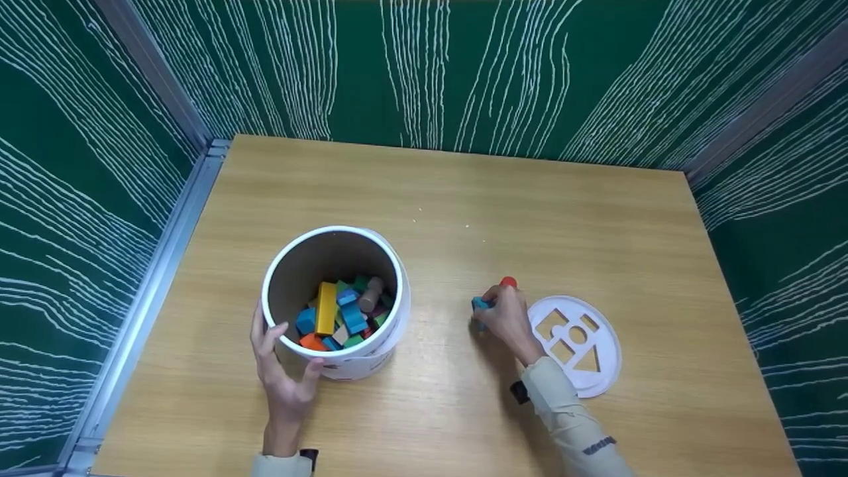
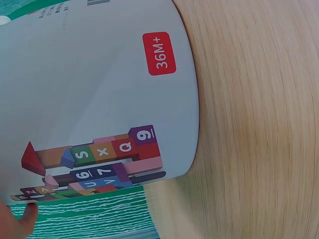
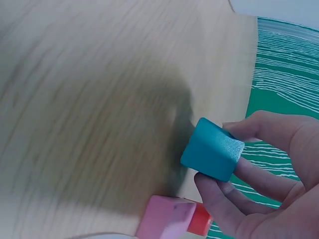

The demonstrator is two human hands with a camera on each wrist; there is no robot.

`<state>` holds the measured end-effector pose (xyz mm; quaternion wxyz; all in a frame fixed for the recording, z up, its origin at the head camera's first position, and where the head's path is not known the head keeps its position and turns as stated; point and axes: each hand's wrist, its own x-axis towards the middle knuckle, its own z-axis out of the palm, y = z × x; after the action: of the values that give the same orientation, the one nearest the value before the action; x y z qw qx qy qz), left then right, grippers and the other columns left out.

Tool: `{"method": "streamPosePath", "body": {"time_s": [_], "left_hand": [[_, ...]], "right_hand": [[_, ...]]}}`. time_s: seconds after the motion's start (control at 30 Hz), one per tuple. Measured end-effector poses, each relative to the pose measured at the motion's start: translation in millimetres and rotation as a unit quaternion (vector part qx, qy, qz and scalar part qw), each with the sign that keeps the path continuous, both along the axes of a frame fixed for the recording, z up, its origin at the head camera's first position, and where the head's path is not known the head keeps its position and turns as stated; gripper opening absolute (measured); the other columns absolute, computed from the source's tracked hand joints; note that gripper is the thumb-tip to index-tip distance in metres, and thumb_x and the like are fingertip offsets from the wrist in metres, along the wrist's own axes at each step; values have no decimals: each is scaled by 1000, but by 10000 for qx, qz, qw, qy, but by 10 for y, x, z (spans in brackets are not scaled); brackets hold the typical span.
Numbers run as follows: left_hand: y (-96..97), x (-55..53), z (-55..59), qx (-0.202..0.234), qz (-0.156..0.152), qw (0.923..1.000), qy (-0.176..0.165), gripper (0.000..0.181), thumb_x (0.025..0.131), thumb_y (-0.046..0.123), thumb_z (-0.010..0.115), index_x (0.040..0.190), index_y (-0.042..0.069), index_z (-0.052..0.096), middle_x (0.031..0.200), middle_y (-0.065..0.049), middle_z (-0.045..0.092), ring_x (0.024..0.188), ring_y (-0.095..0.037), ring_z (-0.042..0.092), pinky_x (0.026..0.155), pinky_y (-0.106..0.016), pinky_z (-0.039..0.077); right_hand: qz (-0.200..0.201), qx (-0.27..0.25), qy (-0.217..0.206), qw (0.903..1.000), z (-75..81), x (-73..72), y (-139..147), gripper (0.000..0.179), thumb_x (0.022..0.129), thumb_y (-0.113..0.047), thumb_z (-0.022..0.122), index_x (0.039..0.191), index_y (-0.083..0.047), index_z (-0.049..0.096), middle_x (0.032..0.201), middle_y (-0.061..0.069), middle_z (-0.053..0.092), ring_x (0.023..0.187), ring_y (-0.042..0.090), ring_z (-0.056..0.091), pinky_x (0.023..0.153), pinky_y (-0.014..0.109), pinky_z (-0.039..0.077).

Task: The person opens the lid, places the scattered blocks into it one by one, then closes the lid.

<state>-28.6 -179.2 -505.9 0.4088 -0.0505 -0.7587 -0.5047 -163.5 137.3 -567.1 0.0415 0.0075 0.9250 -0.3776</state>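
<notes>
A white cardboard bucket holds several coloured wooden blocks, among them yellow, blue, green and orange ones. My left hand grips its near left side, a fingertip over the rim and the thumb against the wall; in the left wrist view only a fingertip shows under the bucket's printed wall. Farther right, my right hand pinches a blue block between thumb and fingers, just off the table. Beside those fingers lie a pink block and a red block; the hand hides the pink one from the head view.
Right of the right hand, a white lid with cut-out shapes lies flat on the wooden table. Small white specks dot the tabletop beyond the bucket. Green walls with white wavy lines surround the table at the back and sides.
</notes>
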Motion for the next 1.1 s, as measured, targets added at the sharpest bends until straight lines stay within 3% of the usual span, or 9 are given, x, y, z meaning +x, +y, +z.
{"method": "streamPosePath", "body": {"time_s": [0.37,1.1], "left_hand": [[-2,0,-8,-24,16,10000,71,68,87,50,60,114,-9,41,138,-41,26,134,-29,28,111,-33,26],[11,16,9,-2,25,10000,-70,67,88,50,59,116,-8,39,140,-39,24,135,-26,28,111,-32,25]], "right_hand": [[-10,-294,509,9983,179,20,12,15,71,-2,72,84,6,71,90,18,64,79,29,64,66,38,56],[-55,-349,503,9981,671,67,-85,22,76,-10,76,94,0,70,96,15,66,85,28,61,76,43,54]]}}
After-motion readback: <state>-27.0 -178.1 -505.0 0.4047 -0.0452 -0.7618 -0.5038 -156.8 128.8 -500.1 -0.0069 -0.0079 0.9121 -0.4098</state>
